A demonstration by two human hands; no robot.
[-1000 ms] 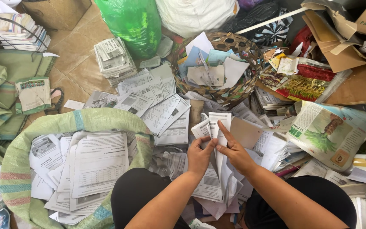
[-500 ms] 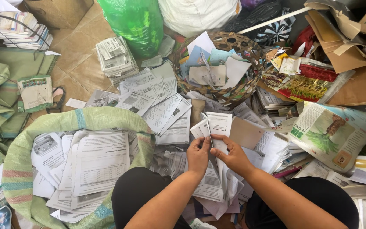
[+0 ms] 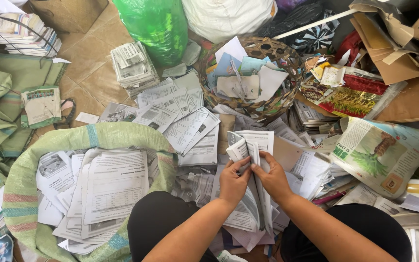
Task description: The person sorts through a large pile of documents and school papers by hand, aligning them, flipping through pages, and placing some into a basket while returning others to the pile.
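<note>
Left hand point(image 3: 233, 182): fingers curled shut on the near edge of a thin white printed paper booklet point(image 3: 249, 145), thumb pressed on its bent-over pages.
Right hand point(image 3: 271, 178): fingers closed on the same booklet from the other side, thumb meeting the left thumb at the fold.
Booklet: held upright-tilted between the person's knees, above a loose heap of printed sheets point(image 3: 248, 213) on the floor; its lower part merges with that heap and cannot be told apart.
Left of the hands: a green woven plastic sack point(image 3: 25, 170), mouth open, filled with flat printed pages.
Beyond the hands: a round brown wicker basket point(image 3: 287, 63) holding cut paper scraps.
Further back: a bundled stack of newsprint point(image 3: 132, 65) and a translucent green plastic bag point(image 3: 156, 24), its top cut off by the frame.
Right edge: torn brown cardboard pieces point(image 3: 403, 73), partly out of view.
</note>
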